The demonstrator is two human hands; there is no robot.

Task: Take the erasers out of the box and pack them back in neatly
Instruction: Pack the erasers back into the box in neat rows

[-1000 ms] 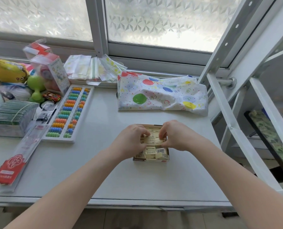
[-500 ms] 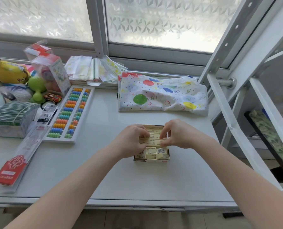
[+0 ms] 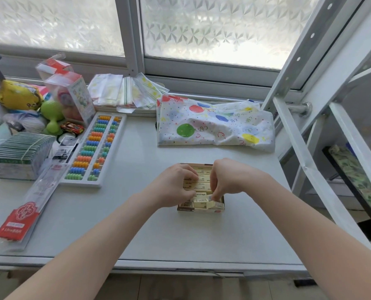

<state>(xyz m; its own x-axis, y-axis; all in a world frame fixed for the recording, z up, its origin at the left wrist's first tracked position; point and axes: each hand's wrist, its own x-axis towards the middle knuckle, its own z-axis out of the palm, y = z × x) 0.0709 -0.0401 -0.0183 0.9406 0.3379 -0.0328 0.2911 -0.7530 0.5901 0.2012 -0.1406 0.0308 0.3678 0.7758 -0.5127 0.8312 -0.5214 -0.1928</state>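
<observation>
fingers of the left hand [image 3: 176,187] and right hand [image 3: 228,180] curl down onto the erasers [image 3: 198,185] in the box [image 3: 202,210] directly below them on the table [image 3: 137,224], erasers lying crosswise, right hand seemingly pinching one near the front.

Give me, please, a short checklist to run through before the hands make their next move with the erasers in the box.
1. Box flat on the table: ok.
2. Erasers in the far part lie in level rows: ok.
3. Erasers at the near end sit straight: not ok, a few look tilted.
4. Left hand grips an eraser: cannot tell, curled fingers hide it.
5. Right hand has a firm pinch on an eraser: cannot tell, fingertips reach into the near end.
6. Bare table round the box for setting erasers down: ok; abacus and spotted bag lie apart from it.
</observation>
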